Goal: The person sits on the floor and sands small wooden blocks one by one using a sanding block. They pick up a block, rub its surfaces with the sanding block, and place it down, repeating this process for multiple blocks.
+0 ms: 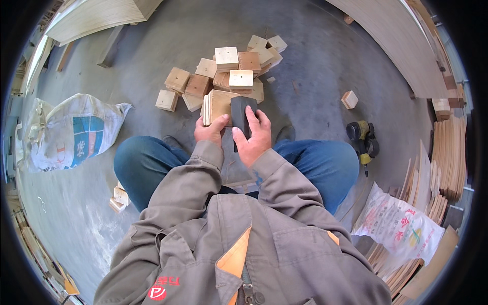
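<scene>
My left hand (pixel 209 133) grips a layered plywood block (pixel 219 103) by its near side, thumb on the face and the ply edges showing at its left. Against the block's right side lies a flat, dark grey rectangular piece (pixel 239 105), perhaps a sanding block. My right hand (pixel 255 140) is closed on that piece, with fingers over its top and the thumb at its left edge. The piece covers the right part of the plywood block. Just beyond both hands is a heap of similar wooden blocks (pixel 241 78), several with a small hole in the top.
A white woven sack (pixel 76 133) lies at left. One lone block (pixel 349 99) and a green-black power tool (pixel 362 140) rest on the floor at right. A white bag (pixel 399 223) sits on wood strips at lower right. More blocks (pixel 119 197) lie beside my left knee.
</scene>
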Demonstrator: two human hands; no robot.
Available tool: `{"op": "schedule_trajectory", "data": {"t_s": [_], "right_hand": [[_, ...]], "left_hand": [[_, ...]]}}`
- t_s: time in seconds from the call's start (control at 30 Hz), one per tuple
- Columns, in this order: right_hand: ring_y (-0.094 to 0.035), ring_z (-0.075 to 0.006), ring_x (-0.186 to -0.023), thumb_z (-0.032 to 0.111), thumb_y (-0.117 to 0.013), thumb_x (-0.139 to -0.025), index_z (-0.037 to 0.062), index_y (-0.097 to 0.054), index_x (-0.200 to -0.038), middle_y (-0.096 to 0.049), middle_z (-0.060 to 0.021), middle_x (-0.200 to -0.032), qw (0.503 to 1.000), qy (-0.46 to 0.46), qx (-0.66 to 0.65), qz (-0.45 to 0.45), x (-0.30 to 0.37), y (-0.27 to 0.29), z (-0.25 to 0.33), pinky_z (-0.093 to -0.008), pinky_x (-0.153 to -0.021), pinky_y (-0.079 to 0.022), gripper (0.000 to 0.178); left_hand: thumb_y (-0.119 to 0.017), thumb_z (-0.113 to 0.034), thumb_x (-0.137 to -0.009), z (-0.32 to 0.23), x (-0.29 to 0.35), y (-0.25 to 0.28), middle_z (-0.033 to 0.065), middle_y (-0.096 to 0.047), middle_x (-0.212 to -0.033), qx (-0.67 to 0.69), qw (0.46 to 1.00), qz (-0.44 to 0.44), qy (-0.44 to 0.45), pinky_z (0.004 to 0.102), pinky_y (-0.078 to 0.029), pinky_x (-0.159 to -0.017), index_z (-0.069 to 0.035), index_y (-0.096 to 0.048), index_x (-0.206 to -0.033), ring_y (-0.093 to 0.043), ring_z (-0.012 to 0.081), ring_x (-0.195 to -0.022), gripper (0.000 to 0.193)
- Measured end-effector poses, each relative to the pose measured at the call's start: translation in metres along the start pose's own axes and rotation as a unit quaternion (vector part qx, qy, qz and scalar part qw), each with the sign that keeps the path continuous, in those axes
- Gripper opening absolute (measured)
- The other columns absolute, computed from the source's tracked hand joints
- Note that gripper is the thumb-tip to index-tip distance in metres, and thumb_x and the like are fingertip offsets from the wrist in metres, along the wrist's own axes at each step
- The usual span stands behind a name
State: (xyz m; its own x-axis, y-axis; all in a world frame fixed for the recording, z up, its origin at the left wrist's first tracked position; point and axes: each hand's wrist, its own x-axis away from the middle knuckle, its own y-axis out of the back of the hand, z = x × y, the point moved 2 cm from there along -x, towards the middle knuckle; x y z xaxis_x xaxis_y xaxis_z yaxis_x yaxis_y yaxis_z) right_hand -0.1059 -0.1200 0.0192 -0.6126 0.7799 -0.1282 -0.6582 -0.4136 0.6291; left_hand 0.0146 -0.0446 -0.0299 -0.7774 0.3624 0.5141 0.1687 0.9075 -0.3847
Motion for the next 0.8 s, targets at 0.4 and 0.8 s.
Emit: {"op": "schedule_trajectory", "data": {"t_s": [0.4, 0.8], "right_hand": [[-0.052, -0.0512, -0.124, 0.03, -0.074, -0.088, 0.0081, -0.051, -0.152, -0.045, -0.0336, -0.144, 0.999, 0.041, 0.004, -0.022, 0.007, -0.001, -0.002, -0.0547, -0.108, -0.043, 0.071], [-0.052, -0.0497, -0.123, 0.03, -0.074, -0.089, 0.0063, -0.053, -0.149, -0.046, -0.0319, -0.143, 0.999, 0.024, -0.009, -0.043, -0.013, 0.008, -0.01, -0.0532, -0.107, -0.044, 0.068]], "left_hand": [[-0.083, -0.007, -0.08, -0.01, -0.002, 0.002, 0.0096, -0.07, -0.109, 0.011, 1.0, -0.009, 0.006, 0.037, -0.06, -0.079, -0.004, -0.06, -0.125, -0.07, 0.0231, -0.088, 0.051], [-0.084, -0.009, -0.08, -0.007, 0.005, -0.001, 0.0103, -0.069, -0.112, -0.004, 0.999, 0.01, 0.04, 0.041, -0.06, -0.085, -0.003, -0.057, -0.129, -0.071, 0.0242, -0.093, 0.056]]}}
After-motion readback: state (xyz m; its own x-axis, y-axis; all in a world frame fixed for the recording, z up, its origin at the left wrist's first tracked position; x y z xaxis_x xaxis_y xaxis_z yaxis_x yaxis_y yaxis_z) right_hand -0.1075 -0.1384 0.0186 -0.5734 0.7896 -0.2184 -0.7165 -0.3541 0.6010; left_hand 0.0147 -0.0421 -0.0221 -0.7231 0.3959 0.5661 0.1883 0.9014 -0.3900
